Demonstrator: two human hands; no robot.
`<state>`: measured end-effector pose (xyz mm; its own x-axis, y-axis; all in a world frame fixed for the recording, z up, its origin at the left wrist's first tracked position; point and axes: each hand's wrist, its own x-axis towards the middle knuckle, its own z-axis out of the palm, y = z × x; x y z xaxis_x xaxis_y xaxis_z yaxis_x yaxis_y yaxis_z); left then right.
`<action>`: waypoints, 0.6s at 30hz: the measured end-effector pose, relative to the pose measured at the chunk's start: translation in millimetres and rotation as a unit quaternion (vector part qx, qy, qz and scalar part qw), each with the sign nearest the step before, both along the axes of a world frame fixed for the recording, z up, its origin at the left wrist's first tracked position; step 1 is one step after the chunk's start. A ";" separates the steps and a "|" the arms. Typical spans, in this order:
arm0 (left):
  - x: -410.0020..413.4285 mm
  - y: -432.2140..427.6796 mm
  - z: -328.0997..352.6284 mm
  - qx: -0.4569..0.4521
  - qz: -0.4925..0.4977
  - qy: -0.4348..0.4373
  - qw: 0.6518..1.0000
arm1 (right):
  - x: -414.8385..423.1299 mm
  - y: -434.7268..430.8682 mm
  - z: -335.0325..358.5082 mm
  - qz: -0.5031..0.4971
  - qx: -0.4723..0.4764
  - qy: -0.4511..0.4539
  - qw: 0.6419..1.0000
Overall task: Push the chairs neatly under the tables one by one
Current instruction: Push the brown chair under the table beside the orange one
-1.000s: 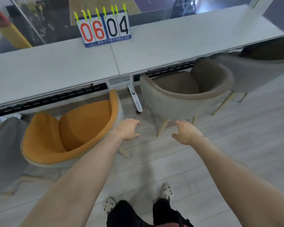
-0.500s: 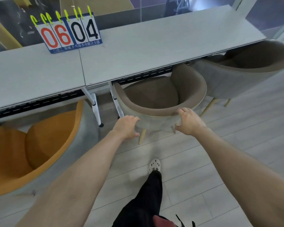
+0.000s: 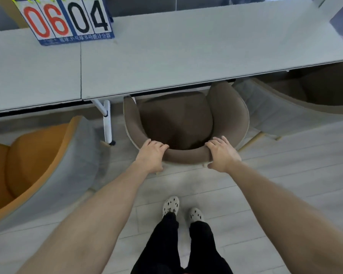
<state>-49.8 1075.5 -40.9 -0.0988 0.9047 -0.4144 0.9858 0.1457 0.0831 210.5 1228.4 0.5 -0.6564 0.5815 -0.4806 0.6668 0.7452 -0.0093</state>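
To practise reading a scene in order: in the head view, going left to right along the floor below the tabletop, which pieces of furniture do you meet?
In order: orange chair → white table leg → brown chair → grey-backed chair at the right edge.

The head-worn camera looks forward and steeply down, near the table edge.

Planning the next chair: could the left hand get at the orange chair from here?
Probably yes, once freed. The left hand grips the back rim of the brown chair; the orange chair stands close on its left, with only floor showing between them.
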 end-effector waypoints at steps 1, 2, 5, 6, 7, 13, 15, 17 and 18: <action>1.2 2.1 -3.5 0.003 0.008 0.004 1.000 | -1.0 6.5 -4.7 0.020 0.006 0.003 1.000; 2.8 3.3 -6.2 0.010 0.015 0.010 1.000 | -1.9 13.6 -8.9 0.039 0.014 0.005 0.999; 11.6 2.9 -13.1 0.037 0.038 0.031 0.998 | -1.1 30.7 -20.5 0.090 0.025 0.000 0.996; 14.4 3.5 -13.6 0.043 0.046 0.036 0.997 | -0.2 34.4 -23.9 0.101 0.025 0.003 0.995; 16.5 4.9 -12.5 0.045 0.051 0.042 0.997 | 0.7 37.3 -27.1 0.110 0.025 0.010 0.994; 25.8 -0.4 -5.3 0.021 0.061 0.081 0.995 | 4.1 35.4 -32.0 0.135 0.023 0.024 0.990; 31.9 -6.6 -7.1 0.021 0.070 0.090 0.993 | 6.6 33.3 -32.8 0.140 0.026 0.023 0.990; 38.7 -18.4 -9.4 0.013 0.070 0.090 0.993 | 10.1 27.3 -35.2 0.148 0.025 0.025 0.988; 40.7 -21.5 -11.0 0.014 0.069 0.092 0.993 | 11.7 25.8 -36.6 0.152 0.026 0.026 0.988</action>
